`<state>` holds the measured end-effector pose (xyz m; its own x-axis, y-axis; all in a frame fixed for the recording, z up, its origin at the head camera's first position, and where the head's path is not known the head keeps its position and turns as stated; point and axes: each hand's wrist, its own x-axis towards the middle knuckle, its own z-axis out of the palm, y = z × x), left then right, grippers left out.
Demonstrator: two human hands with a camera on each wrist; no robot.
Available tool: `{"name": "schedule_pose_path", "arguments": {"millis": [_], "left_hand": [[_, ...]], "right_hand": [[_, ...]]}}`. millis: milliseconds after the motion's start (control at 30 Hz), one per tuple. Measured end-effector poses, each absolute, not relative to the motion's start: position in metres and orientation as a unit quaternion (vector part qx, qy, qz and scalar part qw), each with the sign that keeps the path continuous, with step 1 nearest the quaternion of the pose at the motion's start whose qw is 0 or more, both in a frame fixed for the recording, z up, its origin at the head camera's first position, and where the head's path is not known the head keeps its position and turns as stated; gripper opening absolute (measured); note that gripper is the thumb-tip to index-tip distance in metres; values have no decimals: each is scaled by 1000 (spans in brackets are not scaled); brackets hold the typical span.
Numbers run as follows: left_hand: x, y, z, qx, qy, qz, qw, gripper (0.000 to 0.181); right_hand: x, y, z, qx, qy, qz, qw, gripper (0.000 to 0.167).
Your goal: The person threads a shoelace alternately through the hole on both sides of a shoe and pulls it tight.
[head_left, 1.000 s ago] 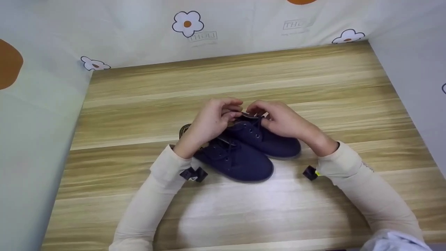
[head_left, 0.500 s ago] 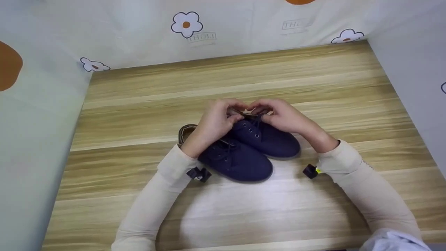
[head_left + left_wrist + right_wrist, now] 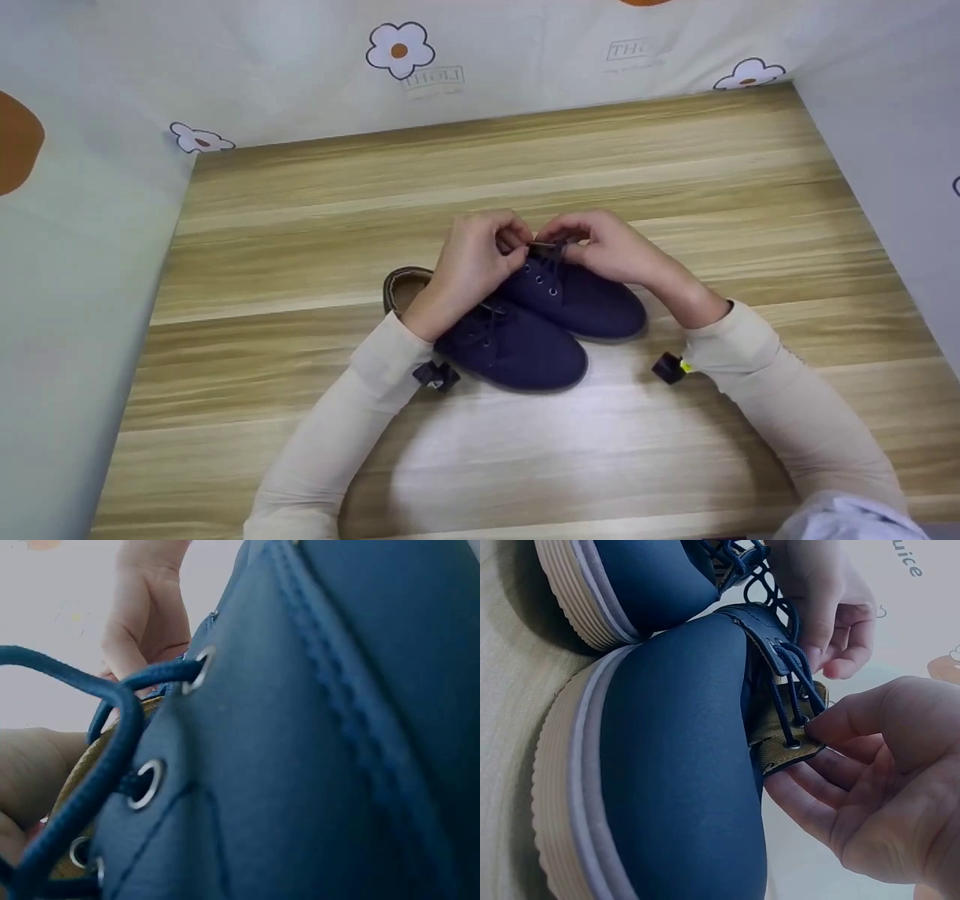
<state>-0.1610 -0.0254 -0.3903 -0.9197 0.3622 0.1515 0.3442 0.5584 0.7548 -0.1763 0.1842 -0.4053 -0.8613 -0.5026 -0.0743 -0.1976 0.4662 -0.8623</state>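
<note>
Two navy lace-up shoes lie side by side, toes toward the lower right of the head view. Both hands are at the opening of the far shoe. My right hand pinches its eyelet flap, whose tan lining shows in the right wrist view. My left hand has its thumb and curled fingers together at the opposite side of that opening, close to the dark lace; exactly which part it pinches is partly hidden. The left forearm crosses over the near shoe, covering part of its opening.
The shoes rest on a wood-grain table. A pale flower-printed sheet rises behind and along the left, and a plain pale panel stands at the right. Small black cameras hang at both wrists.
My left hand has shifted right, its fingers now closer together at the far shoe's opening, and more of the near shoe's heel shows. The right hand and both shoes stay nearly in place.
</note>
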Motion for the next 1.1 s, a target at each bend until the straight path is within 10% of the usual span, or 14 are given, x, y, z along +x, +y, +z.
{"name": "schedule_pose_path", "arguments": {"millis": [633,1100], "left_hand": [[-150,-18,-396,279,904,299,-128,8],[-157,-11,-390,207,941,265,-41,25]], "right_hand": [[-175,185,-404,-205,847,-465,154,30],[-176,188,-411,-222,817,-503,174,40]]}}
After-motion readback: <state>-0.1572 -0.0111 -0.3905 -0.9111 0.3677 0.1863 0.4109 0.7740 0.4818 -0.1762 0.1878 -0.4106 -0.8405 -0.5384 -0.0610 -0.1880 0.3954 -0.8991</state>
